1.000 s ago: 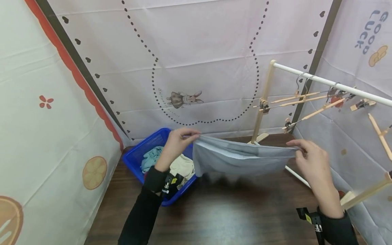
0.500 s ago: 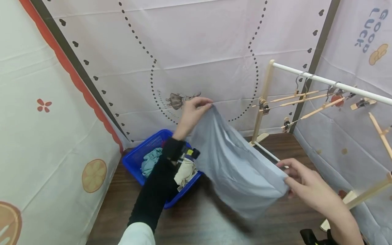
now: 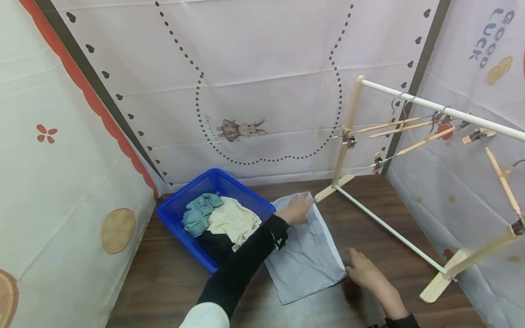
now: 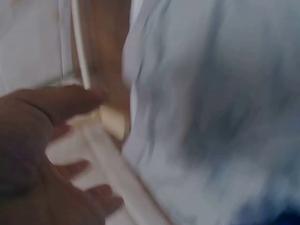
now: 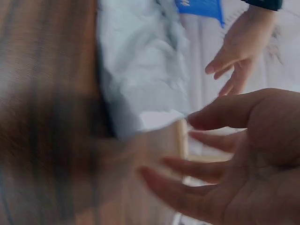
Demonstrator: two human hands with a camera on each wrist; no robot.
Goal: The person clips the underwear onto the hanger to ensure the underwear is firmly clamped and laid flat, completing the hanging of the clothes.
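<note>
A light grey-blue piece of cloth (image 3: pixel 305 259) lies spread on the dark wooden table, its right edge running straight and slanted. My left hand (image 3: pixel 296 209) is over its far end, near the basket; in the left wrist view the fingers (image 4: pixel 70 101) are apart beside the fabric and pinch nothing. By the near right corner is my right hand (image 3: pixel 364 272). The right wrist view has its fingers (image 5: pixel 187 187) loosely spread, the thumb tip overlapping the corner of the cloth (image 5: pixel 140 65). Both wrist views are blurred.
A blue plastic basket (image 3: pixel 176 232) holds a teal cloth (image 3: pixel 201 212), a cream cloth (image 3: pixel 234 218) and a black cloth (image 3: pixel 217 246). To the right stands a rack with a white top rail (image 3: pixel 434 107), several clip hangers (image 3: pixel 426 139) and a low white bar (image 3: pixel 389 228).
The cloth, held up between both hands before, has come down flat onto the table. Both hands have let go of it and lowered, the left one moving rightward.
</note>
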